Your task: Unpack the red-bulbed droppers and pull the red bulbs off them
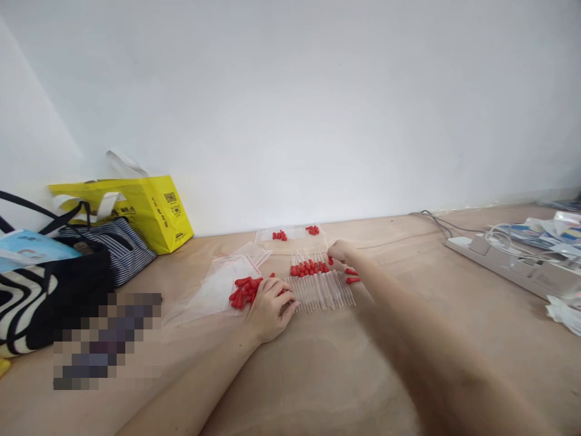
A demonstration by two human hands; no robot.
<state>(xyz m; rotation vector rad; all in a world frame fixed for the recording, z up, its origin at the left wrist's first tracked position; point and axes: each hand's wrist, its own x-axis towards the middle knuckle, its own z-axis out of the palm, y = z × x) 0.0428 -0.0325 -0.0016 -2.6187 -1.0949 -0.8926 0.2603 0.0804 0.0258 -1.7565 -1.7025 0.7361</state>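
Observation:
My left hand point(272, 309) lies over the right side of a loose pile of red rubber bulbs point(245, 290), its fingers slightly spread and some red showing between them. Next to its fingertips is a row of clear, thin tubes point(322, 290), likely glass. Just behind that row, droppers with red bulbs point(308, 267) lie side by side, tips pointing to the wall. My right hand point(342, 250) is closed at the row's right end, pinching a red bulb that shows below its fingers. Separate red bulbs point(351, 276) lie near my right wrist.
Clear plastic zip bags point(227, 272) lie left of the pile. Another bag point(297, 232) with red-bulbed droppers is by the wall. Yellow point(154, 212) and black point(54, 297) bags stand left. A power strip point(499, 266) with cables lies right. A blurred patch point(109, 339) hides something.

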